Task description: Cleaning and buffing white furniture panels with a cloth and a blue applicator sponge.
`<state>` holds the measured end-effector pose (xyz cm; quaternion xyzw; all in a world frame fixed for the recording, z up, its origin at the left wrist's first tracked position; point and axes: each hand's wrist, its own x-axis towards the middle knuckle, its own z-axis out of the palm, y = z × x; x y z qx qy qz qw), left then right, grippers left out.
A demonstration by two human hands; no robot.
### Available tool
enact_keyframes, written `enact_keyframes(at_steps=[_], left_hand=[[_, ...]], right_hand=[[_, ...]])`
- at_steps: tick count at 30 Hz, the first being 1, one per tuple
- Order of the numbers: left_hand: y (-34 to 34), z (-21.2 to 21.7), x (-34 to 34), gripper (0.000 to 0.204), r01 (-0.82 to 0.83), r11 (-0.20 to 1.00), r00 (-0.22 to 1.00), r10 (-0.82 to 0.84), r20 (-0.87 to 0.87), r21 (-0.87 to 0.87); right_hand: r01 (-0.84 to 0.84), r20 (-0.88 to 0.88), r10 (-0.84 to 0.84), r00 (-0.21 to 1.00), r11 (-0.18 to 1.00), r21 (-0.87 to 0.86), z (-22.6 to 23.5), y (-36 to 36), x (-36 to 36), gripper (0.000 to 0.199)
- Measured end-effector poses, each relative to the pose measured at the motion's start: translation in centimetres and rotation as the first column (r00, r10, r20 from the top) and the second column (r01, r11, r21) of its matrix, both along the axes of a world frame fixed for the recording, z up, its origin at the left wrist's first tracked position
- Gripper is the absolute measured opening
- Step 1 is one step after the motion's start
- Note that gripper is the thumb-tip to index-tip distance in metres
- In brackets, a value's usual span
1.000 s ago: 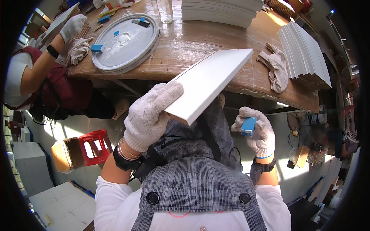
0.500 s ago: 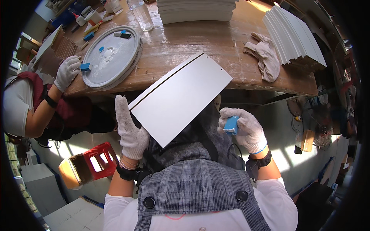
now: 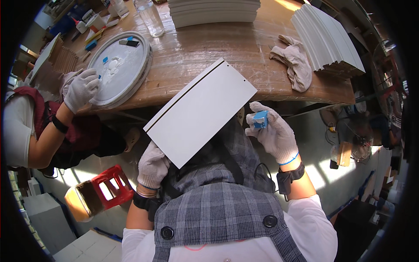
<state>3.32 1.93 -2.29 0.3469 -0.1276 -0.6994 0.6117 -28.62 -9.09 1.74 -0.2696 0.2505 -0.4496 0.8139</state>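
A long white panel (image 3: 203, 115) with a dark groove along one edge lies slanted in front of me, its far end by the table edge. At its lower-left corner my gloved left hand (image 3: 152, 166) grips the panel, the fingers partly hidden beneath it. To the right of the panel, apart from it, my gloved right hand (image 3: 275, 135) is closed on a small blue block (image 3: 260, 119) with white smears, pinched between thumb and fingers.
On the wooden table (image 3: 209, 48) are a round lid (image 3: 135, 65) with white paste, a clear bottle (image 3: 149, 17), a crumpled cloth (image 3: 292, 61) and stacked white panels (image 3: 329, 41). A co-worker's gloved hand (image 3: 82, 91) is at left. A red stool (image 3: 114, 185) stands on the floor.
My left hand has gone from open beside the panel's edge to gripping its lower-left corner. My right hand has risen slightly with the blue block. The co-worker's hand has shifted.
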Motion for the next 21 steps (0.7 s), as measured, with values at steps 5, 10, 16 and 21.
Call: enact_keyframes(at_steps=[5,10,16,21], left_hand=[[0.3,-2.6,-0.4,0.041,-0.158,0.986,0.969,0.165,-0.185,0.051],[-1.1,-2.8,-1.6,0.039,-0.124,0.957,0.992,0.124,0.017,0.261],[-1.6,-2.7,-1.3,0.035,-0.155,0.939,0.978,0.190,-0.087,0.308],[-1.8,-3.9,-0.6,0.035,-0.151,0.940,0.974,0.195,-0.118,0.307]], right_hand=[[0.063,0.062,-0.066,0.996,0.997,0.051,-0.4,-2.1,0.0,0.044],[0.032,0.169,-0.068,0.983,0.978,0.206,-0.5,-3.6,0.9,0.045],[0.065,0.137,-0.095,0.986,0.976,0.206,-0.3,-5.7,0.6,0.043],[0.165,-0.064,-0.163,0.985,0.986,0.038,0.2,-8.2,0.2,0.041]])
